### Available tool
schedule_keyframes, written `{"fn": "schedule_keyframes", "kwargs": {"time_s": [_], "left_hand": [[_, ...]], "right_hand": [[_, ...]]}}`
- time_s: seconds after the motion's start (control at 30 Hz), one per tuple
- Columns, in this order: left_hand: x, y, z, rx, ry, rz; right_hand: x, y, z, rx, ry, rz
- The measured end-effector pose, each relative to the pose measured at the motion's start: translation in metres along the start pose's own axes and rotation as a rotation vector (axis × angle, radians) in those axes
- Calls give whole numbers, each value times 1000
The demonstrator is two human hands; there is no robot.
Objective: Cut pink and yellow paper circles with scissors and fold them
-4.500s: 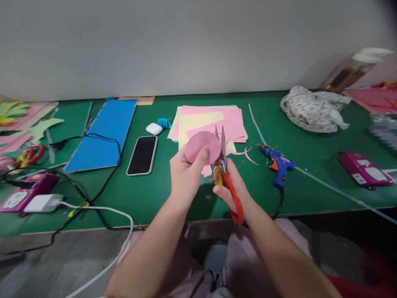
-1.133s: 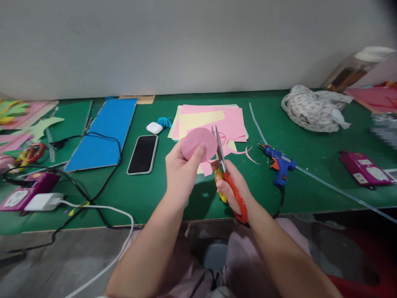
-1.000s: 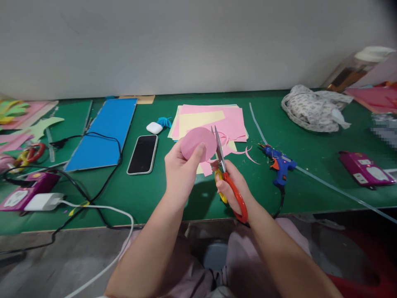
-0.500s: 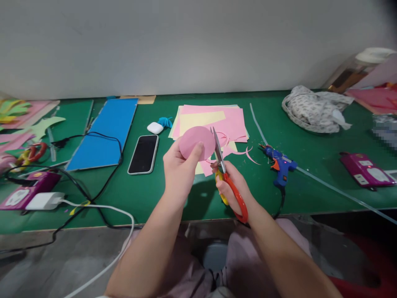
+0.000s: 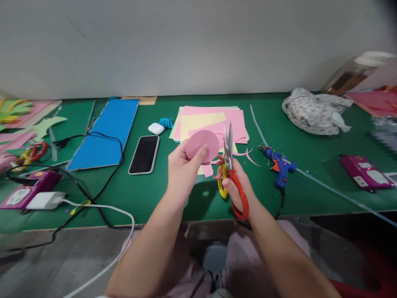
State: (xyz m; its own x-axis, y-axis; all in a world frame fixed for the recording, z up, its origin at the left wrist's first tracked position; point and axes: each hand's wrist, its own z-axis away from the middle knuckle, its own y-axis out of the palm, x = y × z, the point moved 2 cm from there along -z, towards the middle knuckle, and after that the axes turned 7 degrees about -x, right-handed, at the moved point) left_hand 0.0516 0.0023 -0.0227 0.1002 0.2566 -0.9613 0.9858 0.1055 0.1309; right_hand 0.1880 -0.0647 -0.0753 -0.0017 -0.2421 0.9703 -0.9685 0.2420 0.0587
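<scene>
My left hand [image 5: 182, 169] pinches a pink paper circle [image 5: 198, 145], its thumb lying on top. In my right hand [image 5: 237, 182] are scissors [image 5: 228, 155] with one yellow and one red handle, fingers through the loops. Their blades point away from me, slightly apart, just right of the circle and not touching it. Behind the circle lies a stack of pink and pale yellow paper [image 5: 234, 118]. Thin curled pink offcuts [image 5: 250, 156] are scattered right of the stack.
A phone [image 5: 144, 155], a white earbud case [image 5: 156, 128] and a blue board [image 5: 104, 134] are on the left. On the right lie a blue glue gun [image 5: 281, 163], a patterned cloth bundle [image 5: 312, 111] and a purple power strip [image 5: 366, 170]. Black cables [image 5: 119, 161] cross the left side.
The scissors have moved right, away from the circle's edge, and their blades have parted. The paper circle has shifted slightly right and toward me with my left hand.
</scene>
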Motion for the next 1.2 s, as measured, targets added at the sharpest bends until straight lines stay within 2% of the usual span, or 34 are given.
{"fn": "schedule_keyframes", "kwargs": {"time_s": [0.13,0.23,0.33,0.5,0.6,0.67,0.77,0.87,0.97,1.07,1.13,1.2], "left_hand": [[-3,3,1,91,-114,6],[-3,4,2,134,-131,7],[-4,3,2,199,-2,-33],[-5,1,2,382,265,-123],[-1,1,1,457,335,-164],[3,2,1,512,324,-148],[8,6,2,554,264,-146],[12,10,4,517,150,-74],[18,14,5,400,-126,69],[24,19,10,383,-370,123],[26,24,14,412,-425,106],[27,28,18,393,-434,82]], "right_hand": [[8,0,1,-95,51,31],[16,-1,1,-98,146,-31],[20,-5,-2,-123,198,-154],[17,-13,-10,-234,250,-352],[14,-17,-13,-280,298,-419],[13,-19,-14,-270,293,-410],[12,-20,-13,-205,240,-329],[10,-20,-14,-198,176,-192],[11,-21,-15,-271,111,-74],[16,-24,-17,-364,44,41],[18,-25,-17,-424,9,97],[20,-25,-17,-462,-8,110]]}}
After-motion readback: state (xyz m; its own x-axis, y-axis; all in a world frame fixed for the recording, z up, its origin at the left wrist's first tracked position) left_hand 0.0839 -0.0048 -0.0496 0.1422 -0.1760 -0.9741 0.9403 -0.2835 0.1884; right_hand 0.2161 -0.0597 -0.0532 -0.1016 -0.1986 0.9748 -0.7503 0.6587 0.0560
